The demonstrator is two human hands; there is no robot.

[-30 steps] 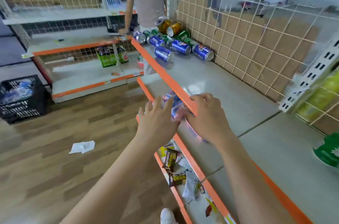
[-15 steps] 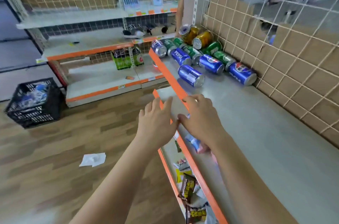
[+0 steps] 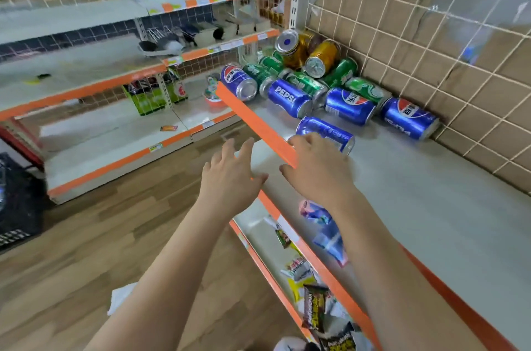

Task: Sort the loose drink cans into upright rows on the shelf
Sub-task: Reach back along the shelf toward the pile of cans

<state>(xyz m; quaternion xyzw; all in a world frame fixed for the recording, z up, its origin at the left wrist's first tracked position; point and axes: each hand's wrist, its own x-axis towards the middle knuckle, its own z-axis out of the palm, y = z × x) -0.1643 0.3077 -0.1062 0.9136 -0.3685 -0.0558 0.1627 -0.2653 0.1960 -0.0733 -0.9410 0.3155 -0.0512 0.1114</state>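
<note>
While both hands hover at the shelf's front edge, neither grasps anything. The left hand (image 3: 230,178) has its fingers spread and relaxed, just above the orange edge strip (image 3: 258,123). The right hand (image 3: 317,175) is loosely extended, with its fingertips (image 3: 297,141) at the near side of the nearest blue can (image 3: 327,132) (contact cannot be confirmed). That can lies on its side on the grey shelf (image 3: 416,207), slightly apart from the pile. Beyond it, more blue cans (image 3: 349,106), green cans (image 3: 306,84) and gold cans (image 3: 321,58) lie toppled in the far corner against the wire-grid back panel (image 3: 431,34). Below, a lower shelf (image 3: 251,222) holds snack packets (image 3: 314,307). At left, a black crate (image 3: 17,201) sits on the wooden floor (image 3: 86,250).
</note>
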